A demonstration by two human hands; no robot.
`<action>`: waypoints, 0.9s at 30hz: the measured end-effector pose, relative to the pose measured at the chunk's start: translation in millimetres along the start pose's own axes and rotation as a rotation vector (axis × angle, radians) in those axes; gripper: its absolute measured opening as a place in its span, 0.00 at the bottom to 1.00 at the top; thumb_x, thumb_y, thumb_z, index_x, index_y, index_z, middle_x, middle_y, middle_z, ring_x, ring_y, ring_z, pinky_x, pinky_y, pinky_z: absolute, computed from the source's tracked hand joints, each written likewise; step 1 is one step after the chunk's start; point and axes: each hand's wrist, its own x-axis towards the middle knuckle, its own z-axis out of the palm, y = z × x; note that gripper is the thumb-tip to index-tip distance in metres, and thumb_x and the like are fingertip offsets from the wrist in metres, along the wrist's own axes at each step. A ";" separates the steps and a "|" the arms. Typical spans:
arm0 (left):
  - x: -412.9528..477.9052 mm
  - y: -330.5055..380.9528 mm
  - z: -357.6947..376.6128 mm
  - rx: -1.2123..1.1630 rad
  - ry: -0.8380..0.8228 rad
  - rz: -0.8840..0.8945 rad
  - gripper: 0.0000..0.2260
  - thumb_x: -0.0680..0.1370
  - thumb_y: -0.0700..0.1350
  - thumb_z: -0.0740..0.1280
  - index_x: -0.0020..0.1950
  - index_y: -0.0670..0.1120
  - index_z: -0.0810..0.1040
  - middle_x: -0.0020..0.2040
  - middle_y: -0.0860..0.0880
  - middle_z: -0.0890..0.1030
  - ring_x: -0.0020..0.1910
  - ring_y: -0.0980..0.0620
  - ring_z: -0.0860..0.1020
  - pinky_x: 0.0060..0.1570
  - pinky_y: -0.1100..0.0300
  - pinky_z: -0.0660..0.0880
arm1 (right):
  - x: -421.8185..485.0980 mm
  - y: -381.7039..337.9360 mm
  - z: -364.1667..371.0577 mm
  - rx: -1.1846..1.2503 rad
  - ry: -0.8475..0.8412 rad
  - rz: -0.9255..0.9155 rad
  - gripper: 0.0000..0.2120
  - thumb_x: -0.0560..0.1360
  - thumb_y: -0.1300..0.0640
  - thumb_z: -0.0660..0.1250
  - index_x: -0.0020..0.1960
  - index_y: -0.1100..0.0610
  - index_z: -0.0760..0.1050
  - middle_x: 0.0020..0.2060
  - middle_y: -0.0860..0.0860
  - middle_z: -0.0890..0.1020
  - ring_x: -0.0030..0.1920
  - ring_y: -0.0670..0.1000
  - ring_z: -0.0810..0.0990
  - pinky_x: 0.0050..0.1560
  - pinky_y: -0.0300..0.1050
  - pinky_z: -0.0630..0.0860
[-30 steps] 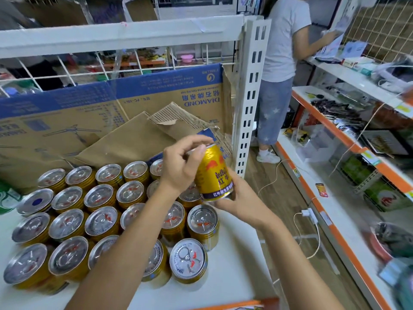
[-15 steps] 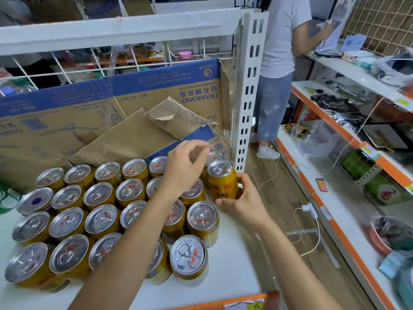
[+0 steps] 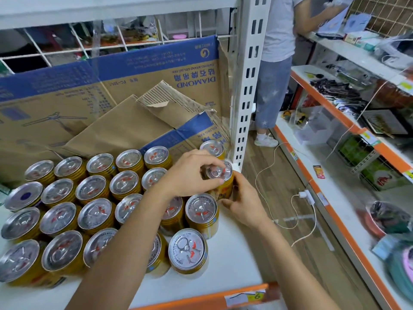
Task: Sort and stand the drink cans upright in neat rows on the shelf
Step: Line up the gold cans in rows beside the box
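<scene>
The can [image 3: 224,187] stands upright, long axis vertical, at the right end of the second row from the back on the shelf [image 3: 237,253]. Both hands are on it. The left hand [image 3: 190,175] reaches across from the left and pinches the lid rim with curled fingers and thumb. The right hand [image 3: 244,203] grips the lower side wall from the front right. The right hand is nearer and has the open aisle side. The base is hidden, so I cannot tell whether it sits flat.

Just behind it is the corner can [image 3: 212,148], and just in front is another can [image 3: 201,211]. The other cans [image 3: 93,213] fill the rows to the left, all upright. The left forearm lies over several of them.

The white post [image 3: 245,97] rises just beside the held can on its right, leaving a tight slot. Letting go probably calls for lifting the left hand straight up, since a sideways drag could tip the neighbours. A cardboard box [image 3: 111,86] leans along the back.
</scene>
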 end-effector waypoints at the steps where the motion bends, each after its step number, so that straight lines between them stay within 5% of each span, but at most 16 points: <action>1: 0.1 0.6 0.1 -0.011 0.001 0.005 0.10 0.70 0.49 0.75 0.51 0.55 0.83 0.42 0.57 0.80 0.45 0.58 0.75 0.45 0.68 0.71 | -0.1 1.9 -0.4 0.002 -0.015 0.012 0.34 0.66 0.66 0.75 0.68 0.54 0.67 0.57 0.45 0.75 0.57 0.45 0.73 0.62 0.40 0.69; 6: 3.2 4.3 -0.7 -0.080 -0.017 -0.065 0.05 0.70 0.45 0.75 0.45 0.51 0.84 0.34 0.55 0.81 0.36 0.60 0.77 0.36 0.73 0.69 | 1.3 6.7 -0.8 0.015 -0.062 0.024 0.33 0.67 0.65 0.75 0.68 0.51 0.67 0.56 0.44 0.77 0.57 0.44 0.74 0.59 0.36 0.68; 17: 2.9 1.2 1.0 -0.099 -0.013 -0.104 0.06 0.70 0.43 0.74 0.45 0.51 0.83 0.36 0.55 0.81 0.35 0.60 0.76 0.37 0.71 0.71 | 0.7 5.3 -1.3 -0.053 -0.088 -0.037 0.34 0.70 0.64 0.72 0.71 0.47 0.64 0.57 0.38 0.75 0.53 0.38 0.71 0.52 0.30 0.64; 22: -2.6 -3.7 -1.2 -0.016 0.028 -0.093 0.06 0.71 0.42 0.73 0.46 0.51 0.80 0.42 0.53 0.76 0.41 0.57 0.75 0.41 0.67 0.71 | 0.9 6.3 -1.2 -0.055 -0.085 -0.008 0.35 0.69 0.64 0.73 0.71 0.47 0.63 0.59 0.42 0.77 0.58 0.43 0.73 0.54 0.31 0.64; 27: -18.0 -6.0 -11.5 0.151 -0.137 -0.239 0.14 0.72 0.52 0.72 0.52 0.53 0.70 0.52 0.52 0.72 0.51 0.54 0.72 0.52 0.57 0.70 | 1.2 7.2 -0.5 -0.069 -0.073 -0.010 0.34 0.69 0.63 0.73 0.71 0.49 0.64 0.60 0.45 0.77 0.60 0.46 0.73 0.57 0.35 0.66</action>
